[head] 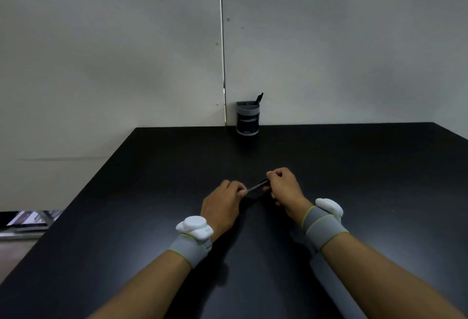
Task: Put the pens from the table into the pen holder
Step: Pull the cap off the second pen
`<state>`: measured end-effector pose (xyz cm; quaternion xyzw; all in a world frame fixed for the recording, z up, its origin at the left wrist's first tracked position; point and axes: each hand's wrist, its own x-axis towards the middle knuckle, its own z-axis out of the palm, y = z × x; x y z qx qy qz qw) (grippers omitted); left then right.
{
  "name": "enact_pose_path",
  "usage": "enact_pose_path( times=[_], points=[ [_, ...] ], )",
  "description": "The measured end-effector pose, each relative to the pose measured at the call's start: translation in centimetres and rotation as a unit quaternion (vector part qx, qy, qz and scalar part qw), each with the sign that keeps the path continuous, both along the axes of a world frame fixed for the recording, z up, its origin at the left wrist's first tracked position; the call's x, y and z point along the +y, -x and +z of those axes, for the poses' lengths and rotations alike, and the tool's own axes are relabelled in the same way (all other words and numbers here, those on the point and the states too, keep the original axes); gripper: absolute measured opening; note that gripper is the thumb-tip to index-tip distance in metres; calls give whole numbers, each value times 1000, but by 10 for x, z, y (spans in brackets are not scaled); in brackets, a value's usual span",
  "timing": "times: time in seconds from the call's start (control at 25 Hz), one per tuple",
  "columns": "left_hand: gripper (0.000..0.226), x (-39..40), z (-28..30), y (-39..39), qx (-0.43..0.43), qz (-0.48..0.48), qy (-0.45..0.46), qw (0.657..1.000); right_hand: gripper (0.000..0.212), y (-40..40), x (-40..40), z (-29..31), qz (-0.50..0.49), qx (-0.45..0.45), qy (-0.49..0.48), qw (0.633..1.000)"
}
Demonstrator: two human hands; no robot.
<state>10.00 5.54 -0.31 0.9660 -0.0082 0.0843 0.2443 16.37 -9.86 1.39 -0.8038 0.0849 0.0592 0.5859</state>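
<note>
A pale wall (101,52) runs behind the desk, split by a thin vertical seam (222,40) dotted with small screw heads. Low at the far left, a bit of floor (15,247) and blurred metal framing (33,218) show.

Single head-worn wide-angle view, aimed forward and down along the black table (157,217) toward the pale wall (101,52) behind. Both forearms entering from the bottom edge — near the lens. Pen holder (247,119) at the far table edge — well apart, small in frame.
</note>
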Motion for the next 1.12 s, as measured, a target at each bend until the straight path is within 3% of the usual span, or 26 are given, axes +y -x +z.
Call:
enact_pose_path(
  times=[0.32,0.64,0.92,1.12],
  points=[
    [39,16,16,-94,23,30,29,999,20,-95,-8,11,3,-13,-11,1000],
    [31,23,49,-171,-39,28,27,998,9,-156,-15,75,-6,-161,44,986],
    [51,39,83,-221,-76,44,-3,996,16,-198,-8,143,-13,-275,81,958],
    [57,50,97,-250,-81,42,-4,996,22,-226,9,155,-7,-294,118,949]
  ],
)
